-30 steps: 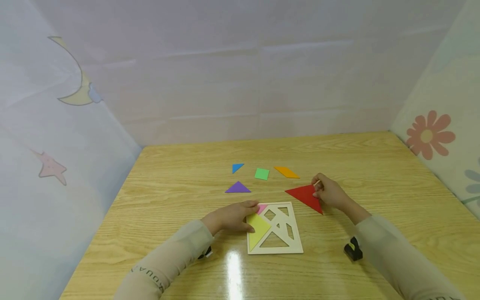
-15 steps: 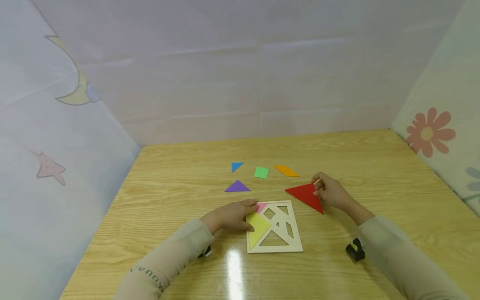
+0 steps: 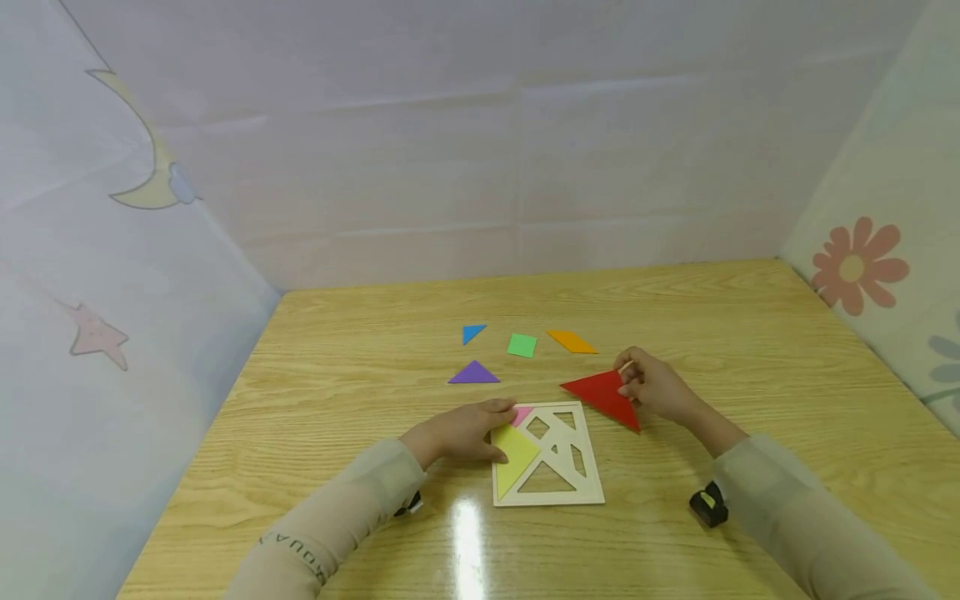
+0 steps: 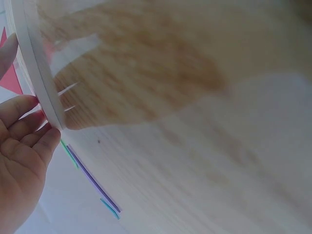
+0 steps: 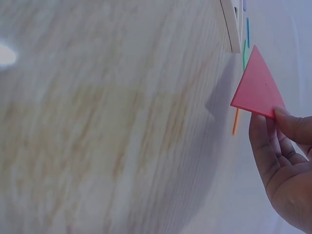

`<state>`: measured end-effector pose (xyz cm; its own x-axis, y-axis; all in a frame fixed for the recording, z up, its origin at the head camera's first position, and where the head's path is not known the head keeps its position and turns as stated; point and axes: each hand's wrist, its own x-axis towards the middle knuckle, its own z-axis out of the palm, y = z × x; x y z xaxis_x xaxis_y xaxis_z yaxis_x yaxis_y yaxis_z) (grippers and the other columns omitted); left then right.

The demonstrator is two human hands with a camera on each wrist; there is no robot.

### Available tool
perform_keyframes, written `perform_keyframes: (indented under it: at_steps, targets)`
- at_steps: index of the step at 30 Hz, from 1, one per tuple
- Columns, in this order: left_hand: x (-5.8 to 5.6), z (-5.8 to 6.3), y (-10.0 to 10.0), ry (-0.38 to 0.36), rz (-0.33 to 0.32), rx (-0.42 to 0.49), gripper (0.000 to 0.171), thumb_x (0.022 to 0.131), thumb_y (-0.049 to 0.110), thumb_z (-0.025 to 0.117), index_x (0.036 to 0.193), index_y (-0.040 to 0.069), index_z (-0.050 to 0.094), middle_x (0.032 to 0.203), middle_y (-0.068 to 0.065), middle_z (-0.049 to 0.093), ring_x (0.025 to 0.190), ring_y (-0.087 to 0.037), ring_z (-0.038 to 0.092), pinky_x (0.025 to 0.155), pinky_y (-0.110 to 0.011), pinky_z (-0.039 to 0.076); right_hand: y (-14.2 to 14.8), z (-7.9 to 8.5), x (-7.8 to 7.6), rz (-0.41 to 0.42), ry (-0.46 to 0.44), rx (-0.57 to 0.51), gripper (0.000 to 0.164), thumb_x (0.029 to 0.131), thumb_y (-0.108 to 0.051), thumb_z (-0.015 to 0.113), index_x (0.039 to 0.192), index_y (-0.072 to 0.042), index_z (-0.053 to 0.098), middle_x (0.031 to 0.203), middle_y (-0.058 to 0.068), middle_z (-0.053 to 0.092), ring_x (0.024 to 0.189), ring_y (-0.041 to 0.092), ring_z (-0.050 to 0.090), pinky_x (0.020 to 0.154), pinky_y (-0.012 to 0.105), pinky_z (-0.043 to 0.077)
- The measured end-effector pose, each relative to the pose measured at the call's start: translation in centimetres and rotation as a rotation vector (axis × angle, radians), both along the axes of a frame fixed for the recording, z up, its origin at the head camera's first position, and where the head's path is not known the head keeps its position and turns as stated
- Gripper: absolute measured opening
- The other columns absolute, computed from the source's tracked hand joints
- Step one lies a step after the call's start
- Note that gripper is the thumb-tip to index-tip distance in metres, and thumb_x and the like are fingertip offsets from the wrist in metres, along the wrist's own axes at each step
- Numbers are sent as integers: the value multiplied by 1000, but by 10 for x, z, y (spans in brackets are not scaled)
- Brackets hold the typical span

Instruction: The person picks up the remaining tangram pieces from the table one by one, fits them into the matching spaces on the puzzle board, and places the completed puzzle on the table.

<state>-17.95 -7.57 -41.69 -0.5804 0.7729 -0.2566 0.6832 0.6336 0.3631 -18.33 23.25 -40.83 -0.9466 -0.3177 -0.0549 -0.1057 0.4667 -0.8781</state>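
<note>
A wooden tangram board [image 3: 592, 467] lies on the table with a yellow triangle [image 3: 516, 458] and a pink triangle [image 3: 521, 415] set in its left side. My left hand [image 3: 467, 433] holds the board's left edge, thumb over the yellow piece and a fingertip by the pink one. In the left wrist view, bent fingers [image 4: 41, 141] press against the board's rim. To the board's right, my right hand [image 3: 656, 387] pinches a large red triangle [image 3: 603, 396] at one corner. The right wrist view shows the red triangle [image 5: 257, 87] tilted and raised off the table, thumb on one face.
Beyond the board lie a purple triangle [image 3: 475, 374], a small blue triangle [image 3: 473, 333], a green square [image 3: 522, 345] and an orange parallelogram [image 3: 572, 342]. A black object [image 3: 708, 505] shows beside the right sleeve. Pale printed sheets [image 3: 510, 167] stand around the wooden table [image 3: 337, 350].
My right hand has shifted slightly left with the red triangle, toward the board, and the triangle has tilted a little. The left hand and the board stay in place.
</note>
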Motion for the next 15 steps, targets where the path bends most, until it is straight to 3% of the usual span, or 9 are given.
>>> perform_keyframes:
  at_steps: [15]
  targets:
    - [0,0,0,8,3,-5,70,79,37,60,134,7,29,141,-4,19,126,-18,20,100,-25,21,-8,3,5,17,-19,0,22,81,12,47,102,5,40,77,13,43,63,24,46,50,31,45]
